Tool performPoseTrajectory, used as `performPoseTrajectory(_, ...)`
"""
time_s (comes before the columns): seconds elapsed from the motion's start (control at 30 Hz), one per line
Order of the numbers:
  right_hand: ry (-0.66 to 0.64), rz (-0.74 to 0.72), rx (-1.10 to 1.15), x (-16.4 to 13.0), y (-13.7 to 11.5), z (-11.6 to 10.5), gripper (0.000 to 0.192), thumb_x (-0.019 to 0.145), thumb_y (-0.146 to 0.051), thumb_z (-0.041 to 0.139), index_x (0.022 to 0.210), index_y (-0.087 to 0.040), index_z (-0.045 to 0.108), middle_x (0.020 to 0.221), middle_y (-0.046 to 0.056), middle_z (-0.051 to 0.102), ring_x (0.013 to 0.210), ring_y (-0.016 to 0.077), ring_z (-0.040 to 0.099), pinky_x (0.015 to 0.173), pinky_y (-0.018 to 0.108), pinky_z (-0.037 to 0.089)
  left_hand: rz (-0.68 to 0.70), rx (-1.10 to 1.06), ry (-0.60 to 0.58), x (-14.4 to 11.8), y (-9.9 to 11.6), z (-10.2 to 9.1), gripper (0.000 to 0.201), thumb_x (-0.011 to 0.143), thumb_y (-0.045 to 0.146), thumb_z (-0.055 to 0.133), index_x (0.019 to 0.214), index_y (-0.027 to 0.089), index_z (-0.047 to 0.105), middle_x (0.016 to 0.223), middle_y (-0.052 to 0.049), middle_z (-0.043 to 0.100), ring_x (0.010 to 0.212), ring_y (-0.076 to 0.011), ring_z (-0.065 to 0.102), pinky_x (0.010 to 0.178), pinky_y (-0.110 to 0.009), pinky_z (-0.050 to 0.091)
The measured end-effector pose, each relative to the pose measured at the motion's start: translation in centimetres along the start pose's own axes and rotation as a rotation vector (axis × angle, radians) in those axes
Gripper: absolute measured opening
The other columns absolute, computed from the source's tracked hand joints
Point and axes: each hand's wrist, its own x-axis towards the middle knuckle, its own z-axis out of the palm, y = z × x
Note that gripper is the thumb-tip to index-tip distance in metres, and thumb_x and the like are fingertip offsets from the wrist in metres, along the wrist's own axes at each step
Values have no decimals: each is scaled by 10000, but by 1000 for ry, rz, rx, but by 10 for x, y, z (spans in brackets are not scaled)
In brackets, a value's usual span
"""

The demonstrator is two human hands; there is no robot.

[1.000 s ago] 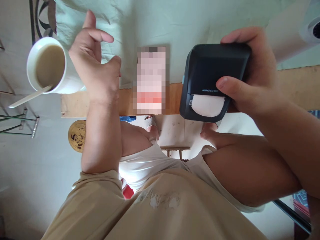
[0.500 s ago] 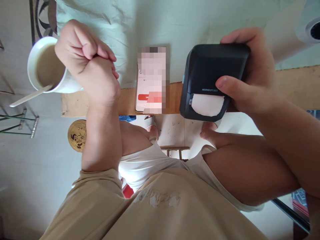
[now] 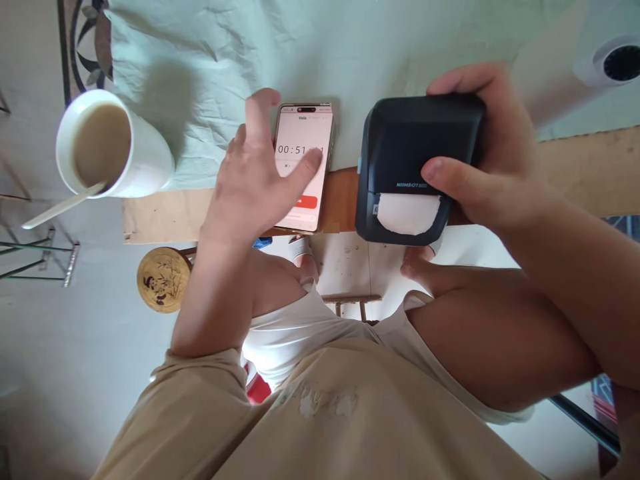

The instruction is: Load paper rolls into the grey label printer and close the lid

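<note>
L forearm [image 3: 220, 287] comes up out of the tan sleeve [image 3: 200, 383], R forearm [image 3: 575, 273] slants in from lower R. L hand [image 3: 255, 173] has just changed: loose fist over by the mug ½ sec ago, now turned in w/ fingers spread, nothing gripped. Its thumb is over the phone [image 3: 300, 133] screen; contact can't be told. So attn is on the phone now, timer at 00:51, last digits partly hidden. Phone lies at the bench [image 3: 160, 213] edge, btwn hands. R hand [image 3: 493, 147] has same hold: fingers wrapped round R side of the black printer [image 3: 425, 140], thumb on top; underside hidden, can't tell if it's resting. White paper [image 3: 409, 213] shows at its near end. White mug [image 3: 150, 160] w/ spoon [image 3: 65, 205] is well L, green cloth [image 3: 400, 47] beyond.
</note>
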Motion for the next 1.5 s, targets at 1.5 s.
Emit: performPoseTrajectory(1.5,-5,-10,-29,0,0,-2,544,779,-428,703,1208,-207,454,1076,27,544,850,57,525,725,222,462,-4,-47,-302,-14,20,-36,982,646,298,808,1487,341,302,1378,-62,509,1325,-357,415,1110,-508,335)
